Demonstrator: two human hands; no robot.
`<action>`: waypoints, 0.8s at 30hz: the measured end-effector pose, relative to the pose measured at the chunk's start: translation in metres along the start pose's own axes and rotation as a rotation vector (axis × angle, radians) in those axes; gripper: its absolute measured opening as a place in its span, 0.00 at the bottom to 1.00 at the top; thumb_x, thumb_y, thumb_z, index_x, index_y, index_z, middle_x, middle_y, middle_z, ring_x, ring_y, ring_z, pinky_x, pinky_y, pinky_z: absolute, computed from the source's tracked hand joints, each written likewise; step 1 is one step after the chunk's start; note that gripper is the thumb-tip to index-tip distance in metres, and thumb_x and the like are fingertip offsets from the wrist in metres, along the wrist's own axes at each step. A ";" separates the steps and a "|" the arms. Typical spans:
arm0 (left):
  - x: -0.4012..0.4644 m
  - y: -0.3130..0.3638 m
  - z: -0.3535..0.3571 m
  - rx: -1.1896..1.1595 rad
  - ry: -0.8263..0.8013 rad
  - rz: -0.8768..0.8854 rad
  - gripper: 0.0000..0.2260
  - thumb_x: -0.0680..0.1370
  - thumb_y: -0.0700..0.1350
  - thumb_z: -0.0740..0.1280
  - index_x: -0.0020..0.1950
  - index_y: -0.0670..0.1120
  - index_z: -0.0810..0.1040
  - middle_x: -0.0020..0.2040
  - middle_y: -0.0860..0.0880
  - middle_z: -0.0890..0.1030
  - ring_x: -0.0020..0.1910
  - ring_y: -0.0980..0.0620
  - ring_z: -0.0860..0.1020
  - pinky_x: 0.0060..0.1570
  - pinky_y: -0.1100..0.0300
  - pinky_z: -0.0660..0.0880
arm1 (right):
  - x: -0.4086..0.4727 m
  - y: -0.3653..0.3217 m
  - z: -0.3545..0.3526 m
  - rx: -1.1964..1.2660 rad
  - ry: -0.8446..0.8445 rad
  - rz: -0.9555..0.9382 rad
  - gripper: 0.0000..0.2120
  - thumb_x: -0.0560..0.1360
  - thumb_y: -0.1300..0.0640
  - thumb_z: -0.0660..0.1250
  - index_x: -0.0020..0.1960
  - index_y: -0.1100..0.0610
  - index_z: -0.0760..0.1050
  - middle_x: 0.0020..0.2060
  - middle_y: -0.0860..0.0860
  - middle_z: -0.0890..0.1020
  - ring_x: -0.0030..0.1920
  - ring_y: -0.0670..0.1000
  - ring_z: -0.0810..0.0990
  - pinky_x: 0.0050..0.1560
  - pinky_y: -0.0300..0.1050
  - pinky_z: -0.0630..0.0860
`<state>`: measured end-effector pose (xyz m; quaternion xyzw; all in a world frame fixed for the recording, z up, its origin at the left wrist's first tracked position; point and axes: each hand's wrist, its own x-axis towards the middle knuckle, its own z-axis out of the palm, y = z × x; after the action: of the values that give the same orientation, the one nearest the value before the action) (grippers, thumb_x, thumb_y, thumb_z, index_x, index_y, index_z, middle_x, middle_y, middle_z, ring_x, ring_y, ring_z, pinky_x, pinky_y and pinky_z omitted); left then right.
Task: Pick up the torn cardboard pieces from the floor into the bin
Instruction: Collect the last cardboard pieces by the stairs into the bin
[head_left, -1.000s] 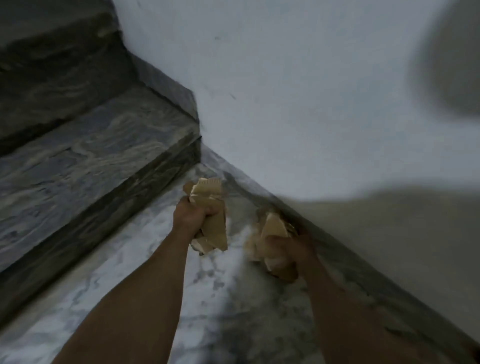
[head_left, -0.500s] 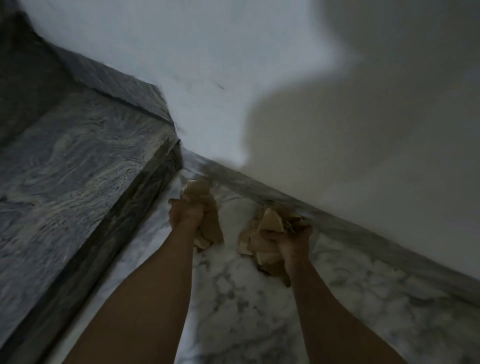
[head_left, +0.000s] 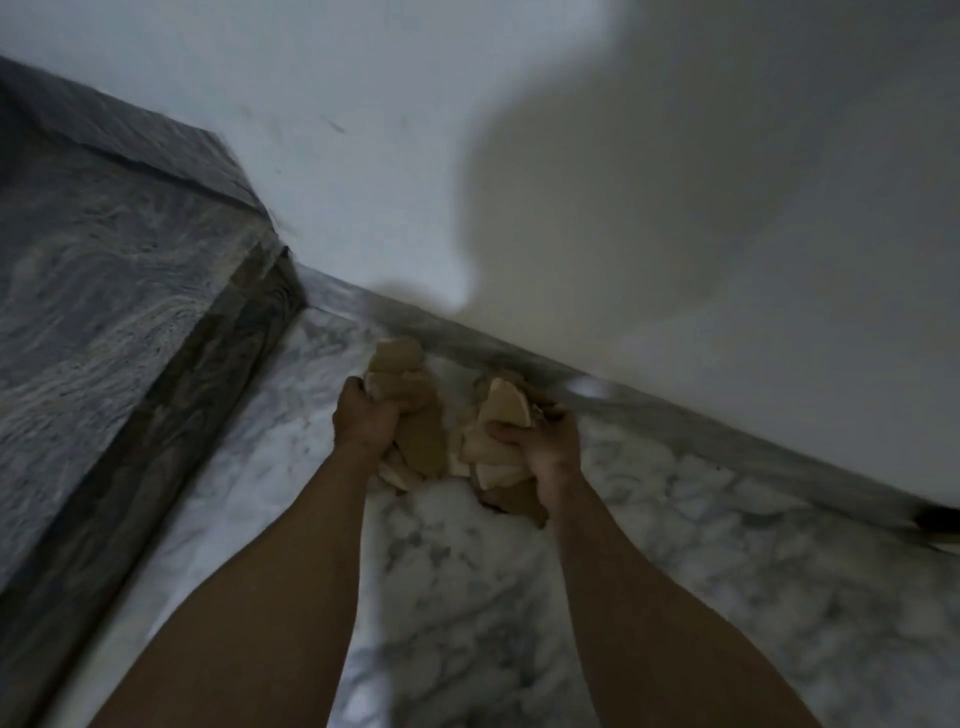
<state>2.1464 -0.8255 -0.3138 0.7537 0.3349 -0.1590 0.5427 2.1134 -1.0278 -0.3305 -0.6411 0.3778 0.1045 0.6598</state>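
Both my arms reach forward over the white marble floor (head_left: 467, 597). My left hand (head_left: 366, 418) grips a bunch of brown torn cardboard pieces (head_left: 410, 410) that stick out above and below the fist. My right hand (head_left: 545, 449) grips a second, paler bunch of torn cardboard pieces (head_left: 498, 436). The two bundles are held side by side, close together, above the floor near the wall. No bin is in view.
A dark grey marble step (head_left: 114, 291) rises on the left, its edge running diagonally. A white wall (head_left: 571, 156) with a grey skirting strip (head_left: 675, 415) stands straight ahead. A dark object (head_left: 937, 517) shows at the right edge by the skirting.
The view has swung right, so the step has slid left and more floor and wall show on the right. Both hands keep gripping their cardboard bundles and are now closer together.
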 end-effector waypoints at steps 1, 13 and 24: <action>-0.017 -0.004 0.004 -0.066 -0.052 -0.036 0.32 0.57 0.54 0.81 0.55 0.45 0.74 0.55 0.44 0.81 0.53 0.41 0.81 0.54 0.45 0.81 | -0.014 -0.004 -0.013 -0.019 0.005 0.016 0.30 0.56 0.63 0.86 0.54 0.57 0.77 0.50 0.53 0.83 0.50 0.54 0.83 0.40 0.44 0.81; -0.268 0.100 -0.040 -0.140 -0.363 -0.222 0.34 0.55 0.50 0.82 0.61 0.46 0.81 0.56 0.43 0.84 0.53 0.42 0.84 0.53 0.44 0.82 | -0.247 -0.131 -0.188 0.236 0.171 0.189 0.27 0.62 0.67 0.82 0.55 0.54 0.74 0.54 0.54 0.82 0.51 0.59 0.84 0.47 0.60 0.83; -0.497 0.292 -0.058 0.059 -0.738 -0.056 0.18 0.70 0.38 0.78 0.59 0.43 0.82 0.55 0.42 0.85 0.50 0.44 0.84 0.49 0.50 0.83 | -0.493 -0.293 -0.279 0.554 0.402 0.120 0.32 0.64 0.67 0.81 0.63 0.54 0.72 0.56 0.56 0.82 0.52 0.60 0.83 0.48 0.58 0.83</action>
<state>1.9764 -0.9912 0.2145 0.6515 0.1323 -0.4446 0.6004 1.8525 -1.1611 0.2362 -0.4219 0.5515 -0.0918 0.7137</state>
